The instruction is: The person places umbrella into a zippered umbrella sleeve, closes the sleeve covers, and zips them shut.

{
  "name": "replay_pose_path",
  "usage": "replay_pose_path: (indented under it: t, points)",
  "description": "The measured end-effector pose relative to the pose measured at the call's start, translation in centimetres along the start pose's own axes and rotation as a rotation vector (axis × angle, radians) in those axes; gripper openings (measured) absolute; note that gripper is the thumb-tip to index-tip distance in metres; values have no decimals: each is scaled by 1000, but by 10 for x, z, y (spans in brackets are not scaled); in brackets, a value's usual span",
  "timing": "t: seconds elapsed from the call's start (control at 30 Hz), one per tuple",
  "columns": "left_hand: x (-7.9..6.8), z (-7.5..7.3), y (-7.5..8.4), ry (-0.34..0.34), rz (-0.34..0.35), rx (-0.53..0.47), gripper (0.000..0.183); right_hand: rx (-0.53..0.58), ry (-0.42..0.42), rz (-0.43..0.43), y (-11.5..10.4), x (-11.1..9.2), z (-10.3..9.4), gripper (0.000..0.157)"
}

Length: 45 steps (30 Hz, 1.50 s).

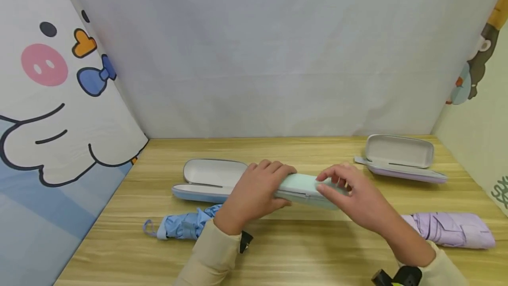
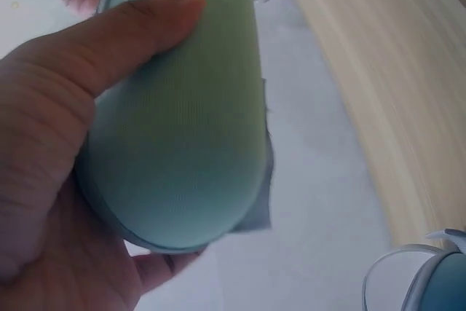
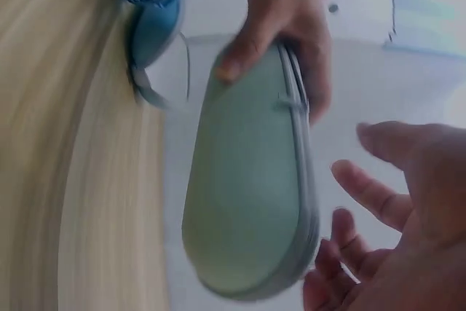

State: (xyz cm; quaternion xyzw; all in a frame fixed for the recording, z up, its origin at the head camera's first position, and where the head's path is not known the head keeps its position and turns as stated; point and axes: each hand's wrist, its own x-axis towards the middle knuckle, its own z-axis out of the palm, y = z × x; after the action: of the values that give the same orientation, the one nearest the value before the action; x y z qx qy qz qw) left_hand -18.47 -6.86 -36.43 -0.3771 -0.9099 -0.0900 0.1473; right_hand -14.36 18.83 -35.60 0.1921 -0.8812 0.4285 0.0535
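A mint green glasses case [image 1: 301, 183], closed, is held above the table by my left hand [image 1: 255, 195], which grips its left end. In the left wrist view the thumb [image 2: 156, 23] lies across the case's underside [image 2: 182, 129], and the other fingers wrap round behind. A grey flap [image 2: 261, 202] sticks out past its edge there. My right hand [image 1: 357, 197] hovers at the case's right end with fingers loosely bent and spread. The right wrist view has its fingers [image 3: 378, 209] apart from the case [image 3: 247, 180], beside its seam.
Behind my left hand lies an opened blue glasses case [image 1: 202, 191]. An opened lilac glasses case [image 1: 405, 169] sits at the back right. A folded blue umbrella [image 1: 182, 226] is at the left, and a folded lilac umbrella [image 1: 456, 231] at the right. Printed cloth walls [image 1: 278, 56] enclose the table.
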Motion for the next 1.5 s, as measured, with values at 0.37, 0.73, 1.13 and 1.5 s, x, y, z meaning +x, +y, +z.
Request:
replay_pose_path:
  t: [0.37,0.73,1.13,1.5]
  points:
    - [2,-3,-3,53,120,-205,72,484,-483,230,34,6,-20,49]
    - [3,-4,-3,147,122,-189,77,789,-582,216,40,8,-13,53]
    - [7,-3,4,368,56,-159,41,857,-422,188,31,10,-9,54]
    - [9,-1,8,352,65,-134,17,857,-402,211,31,10,-3,53]
